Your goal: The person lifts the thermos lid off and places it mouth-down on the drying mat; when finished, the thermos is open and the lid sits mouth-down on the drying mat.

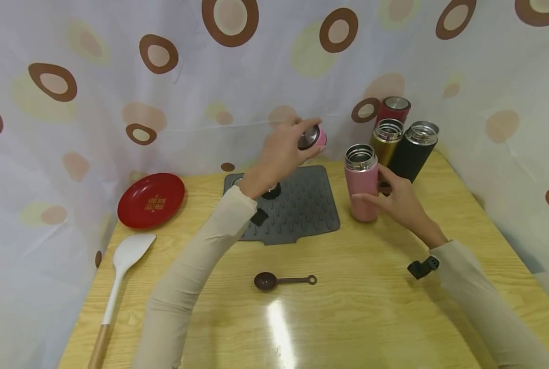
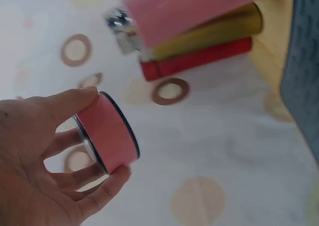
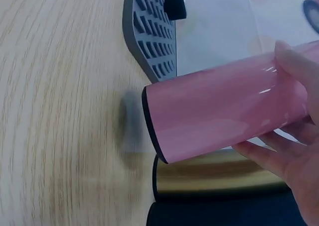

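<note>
My left hand (image 1: 281, 148) grips a pink lid (image 1: 320, 138) with a silver top, raised over the dark grey mat's back edge. In the left wrist view, thumb and fingers pinch the sides of the lid (image 2: 108, 132). My right hand (image 1: 396, 197) holds an uncapped pink thermos (image 1: 363, 187) by its side, right of the mat. Its steel threaded mouth faces up. Seen from the right wrist, a gap with a shadow separates the thermos's black base (image 3: 153, 126) from the tabletop. The lid and the thermos are apart.
Behind the thermos stand gold (image 1: 385, 143), black (image 1: 413, 151) and red (image 1: 396, 106) thermoses; the red one is capped. A black lid (image 1: 272, 192) sits on the ridged mat (image 1: 302, 205). Around lie a brown spoon (image 1: 266, 281), a white spatula (image 1: 127, 253) and a red plate (image 1: 136, 205).
</note>
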{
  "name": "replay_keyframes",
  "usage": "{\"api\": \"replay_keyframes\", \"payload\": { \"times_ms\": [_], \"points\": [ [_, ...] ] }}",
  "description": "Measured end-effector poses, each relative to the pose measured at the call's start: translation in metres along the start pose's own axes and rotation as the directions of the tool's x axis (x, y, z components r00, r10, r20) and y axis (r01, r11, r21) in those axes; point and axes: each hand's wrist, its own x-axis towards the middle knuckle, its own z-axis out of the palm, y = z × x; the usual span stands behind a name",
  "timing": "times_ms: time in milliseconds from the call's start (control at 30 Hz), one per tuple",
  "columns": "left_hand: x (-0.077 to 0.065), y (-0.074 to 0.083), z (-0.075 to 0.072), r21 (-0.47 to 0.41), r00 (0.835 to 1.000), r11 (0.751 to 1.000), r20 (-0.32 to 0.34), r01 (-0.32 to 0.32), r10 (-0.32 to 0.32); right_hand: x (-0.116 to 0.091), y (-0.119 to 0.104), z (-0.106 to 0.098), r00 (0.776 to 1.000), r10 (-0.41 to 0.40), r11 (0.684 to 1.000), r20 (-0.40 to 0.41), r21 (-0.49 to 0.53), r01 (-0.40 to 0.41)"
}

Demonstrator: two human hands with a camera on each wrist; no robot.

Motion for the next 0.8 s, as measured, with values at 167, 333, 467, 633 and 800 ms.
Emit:
{"api": "replay_keyframes", "payload": {
  "times_ms": [167,333,467,633,800],
  "points": [
    [0.005,-0.036,0.03,0.078,0.999,0.997,0.045,-0.027,0.024,0.0,0.005,0.006,0.998,0.037,0.998,-0.044,0.05,-0.035],
    [0.004,-0.07,0.079,0.095,0.989,0.995,0.149,-0.005,-0.009,-0.005,0.008,0.011,0.993,0.1,0.989,-0.063,0.114,-0.092],
    [0.004,-0.082,0.11,0.152,0.975,0.988,0.217,0.009,-0.042,-0.006,0.011,0.012,0.99,0.119,0.986,-0.08,0.13,-0.108],
    [0.006,-0.09,0.136,0.242,0.958,0.97,0.277,0.005,-0.074,-0.007,0.014,0.013,0.985,0.144,0.981,-0.091,0.145,-0.13],
    [0.008,-0.096,0.148,0.232,0.932,0.972,0.343,0.042,-0.122,-0.005,0.014,0.013,0.982,0.17,0.972,-0.08,0.176,-0.154]
  ]
}}
